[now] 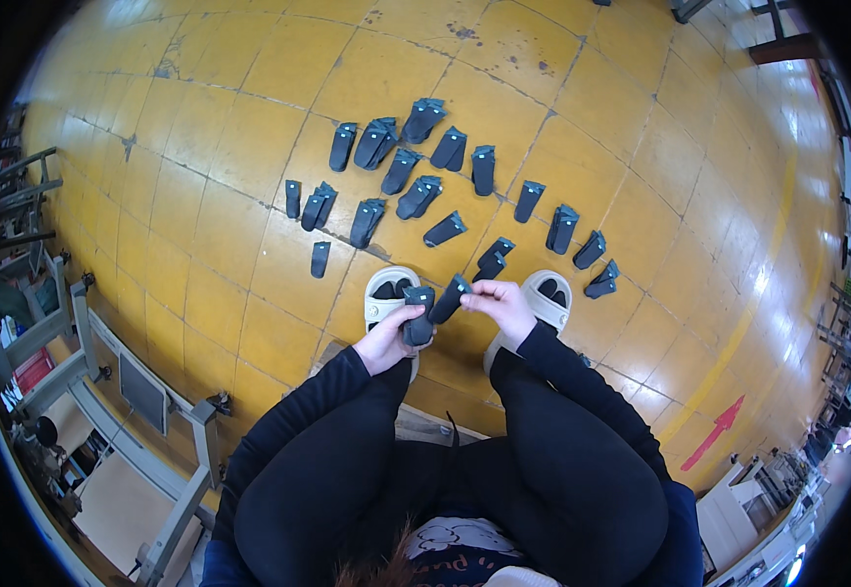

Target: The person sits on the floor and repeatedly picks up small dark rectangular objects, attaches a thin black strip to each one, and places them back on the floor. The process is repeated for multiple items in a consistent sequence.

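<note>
Hidden: my left hand covers the lower end of the dark folded fabric piece; my right slipper partly behind my right hand.

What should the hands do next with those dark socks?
Probably lay them down with the others. The left hand grips one sock, the right hand another, and many folded socks already lie on the yellow floor.

A seated person in black sleeves and trousers leans over a glossy yellow tiled floor. The left hand grips a folded dark grey fabric piece; the right hand pinches another dark grey fabric piece just beside it. Both hands hover above two white open-toed slippers. Many similar dark fabric pieces lie scattered on the floor beyond. A grey metal frame stands at the left.
</note>
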`<control>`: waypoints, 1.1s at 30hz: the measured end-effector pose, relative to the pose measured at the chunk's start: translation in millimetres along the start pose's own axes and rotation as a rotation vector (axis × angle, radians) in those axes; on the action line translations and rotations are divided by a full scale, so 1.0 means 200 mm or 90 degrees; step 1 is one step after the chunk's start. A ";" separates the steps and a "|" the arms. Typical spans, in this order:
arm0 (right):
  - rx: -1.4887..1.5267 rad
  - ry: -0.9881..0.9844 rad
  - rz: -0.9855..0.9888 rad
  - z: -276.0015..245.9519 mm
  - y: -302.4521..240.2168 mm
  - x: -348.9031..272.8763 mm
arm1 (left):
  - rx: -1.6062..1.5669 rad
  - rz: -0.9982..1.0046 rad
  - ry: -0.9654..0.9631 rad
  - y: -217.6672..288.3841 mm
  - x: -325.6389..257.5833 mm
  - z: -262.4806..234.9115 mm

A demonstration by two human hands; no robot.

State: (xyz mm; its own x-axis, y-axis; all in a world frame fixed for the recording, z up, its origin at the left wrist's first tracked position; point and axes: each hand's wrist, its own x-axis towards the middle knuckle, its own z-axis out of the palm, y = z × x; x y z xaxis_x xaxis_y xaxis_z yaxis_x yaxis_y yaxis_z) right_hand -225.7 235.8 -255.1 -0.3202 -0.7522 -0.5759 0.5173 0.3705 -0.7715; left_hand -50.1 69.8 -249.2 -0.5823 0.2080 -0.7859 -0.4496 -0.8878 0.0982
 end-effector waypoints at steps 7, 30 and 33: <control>0.089 0.180 0.116 -0.09 0.10 0.02 | -0.051 0.008 -0.069 0.03 -0.02 0.05; -0.087 0.049 -0.004 0.00 0.12 0.13 | 0.052 0.048 0.033 -0.03 0.00 0.00; -0.128 0.005 -0.050 0.09 0.04 0.09 | 0.046 0.046 0.013 -0.03 0.01 -0.04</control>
State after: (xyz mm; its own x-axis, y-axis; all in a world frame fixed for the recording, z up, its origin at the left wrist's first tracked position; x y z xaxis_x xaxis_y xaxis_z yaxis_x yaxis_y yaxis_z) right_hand -213.1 215.8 -266.3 -0.3600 -0.7794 -0.5128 0.3211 0.4126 -0.8524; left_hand -43.4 72.9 -255.8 -0.6018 0.1355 -0.7871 -0.4549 -0.8682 0.1984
